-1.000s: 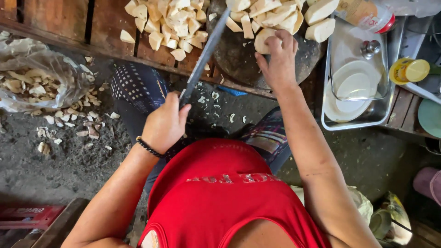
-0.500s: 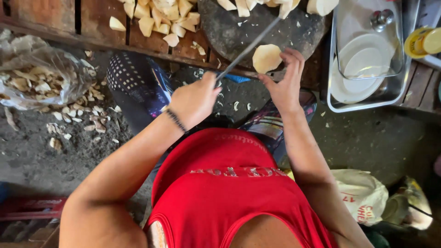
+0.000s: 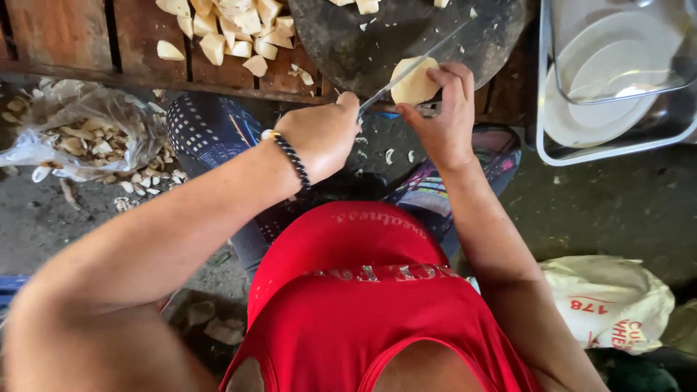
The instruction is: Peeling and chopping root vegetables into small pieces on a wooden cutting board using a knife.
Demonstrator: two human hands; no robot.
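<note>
You've got a heap of cut pieces done, left hand gripping the knife, right hand pinching one pale chunk at the round board's near edge.

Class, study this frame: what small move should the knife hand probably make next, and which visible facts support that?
Probably press the knife down through the pale root piece: the left hand lays the blade on it, and the right hand steadies it at the round chopping block edge.
</note>
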